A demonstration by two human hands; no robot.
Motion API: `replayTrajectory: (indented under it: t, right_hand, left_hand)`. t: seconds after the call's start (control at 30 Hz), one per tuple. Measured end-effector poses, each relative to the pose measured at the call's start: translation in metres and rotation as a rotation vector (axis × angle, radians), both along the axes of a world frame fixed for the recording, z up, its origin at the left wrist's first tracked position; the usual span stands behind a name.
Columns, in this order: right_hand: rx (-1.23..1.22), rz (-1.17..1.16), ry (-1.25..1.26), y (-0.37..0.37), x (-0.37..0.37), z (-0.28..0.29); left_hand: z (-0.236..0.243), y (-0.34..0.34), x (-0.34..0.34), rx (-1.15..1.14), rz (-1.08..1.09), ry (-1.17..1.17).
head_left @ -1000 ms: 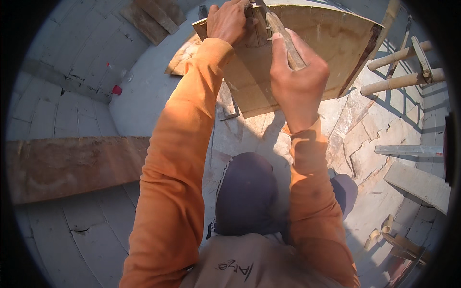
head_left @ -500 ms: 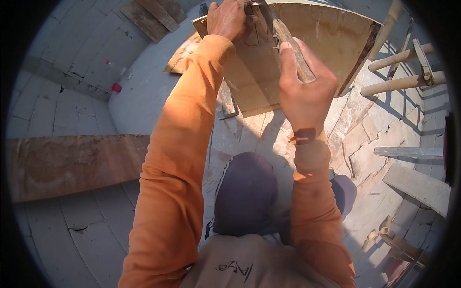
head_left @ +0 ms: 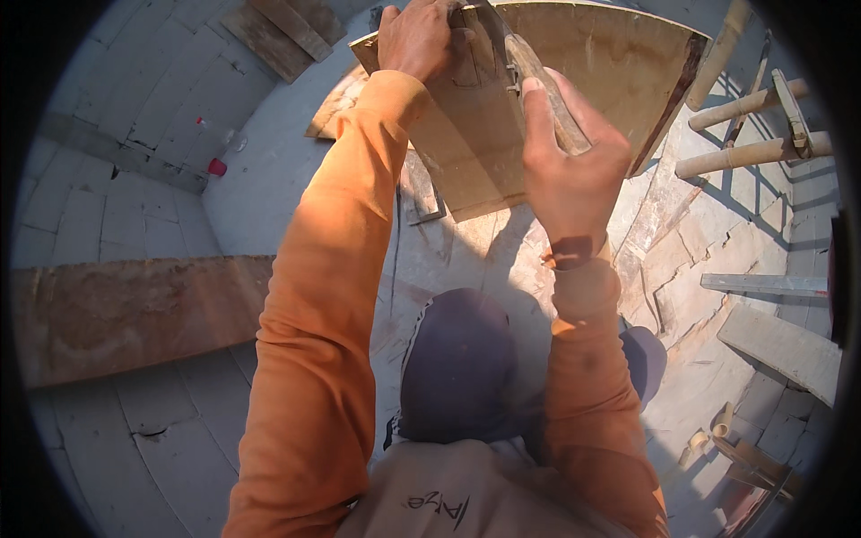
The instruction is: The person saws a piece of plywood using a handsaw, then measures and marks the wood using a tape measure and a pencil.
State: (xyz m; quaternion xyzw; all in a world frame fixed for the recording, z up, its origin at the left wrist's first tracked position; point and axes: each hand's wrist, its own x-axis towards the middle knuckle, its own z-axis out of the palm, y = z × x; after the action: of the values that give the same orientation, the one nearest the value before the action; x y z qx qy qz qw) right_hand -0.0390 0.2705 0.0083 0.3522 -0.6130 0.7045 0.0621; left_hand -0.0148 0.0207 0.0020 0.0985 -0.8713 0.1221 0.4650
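Observation:
My left hand [head_left: 414, 40] grips the top edge of a large plywood sheet [head_left: 601, 85] that stands tilted in front of me, with my fingers curled beside a dark metal blade. My right hand [head_left: 574, 170] is closed around the long worn wooden handle [head_left: 556, 99] of that bladed tool, thumb along the handle. The blade's far end lies at the plywood's top edge next to my left fingers and is partly hidden by them. A smaller wooden piece [head_left: 327, 117] shows behind the sheet at the left.
A wide plank [head_left: 134, 314] spans my left. Bamboo poles [head_left: 744, 163] with crosspieces stand at the right, near a metal bar [head_left: 762, 284] and a pale board [head_left: 776, 350]. Loose boards [head_left: 278, 45] lie at the upper left, a plastic bottle [head_left: 233, 139] below them. My knee [head_left: 457, 359] is beneath my arms.
My right hand and the tool have moved down and to the right, mostly in the first half second. My left hand and the sheet have shifted only slightly.

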Motion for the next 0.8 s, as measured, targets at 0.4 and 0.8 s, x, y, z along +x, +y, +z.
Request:
replayTrajectory:
  t: [0.4, 0.8]
  right_hand:
    - [0.129, -0.197, 0.262, 0.091, 0.062, -0.07]
    - [0.073, -0.105, 0.117, 0.122, 0.075, -0.087]
  left_hand:
    - [0.008, 0.005, 0.004, 0.024, 0.064, -0.03]
    - [0.017, 0.01, 0.004, 0.165, 0.167, -0.161]
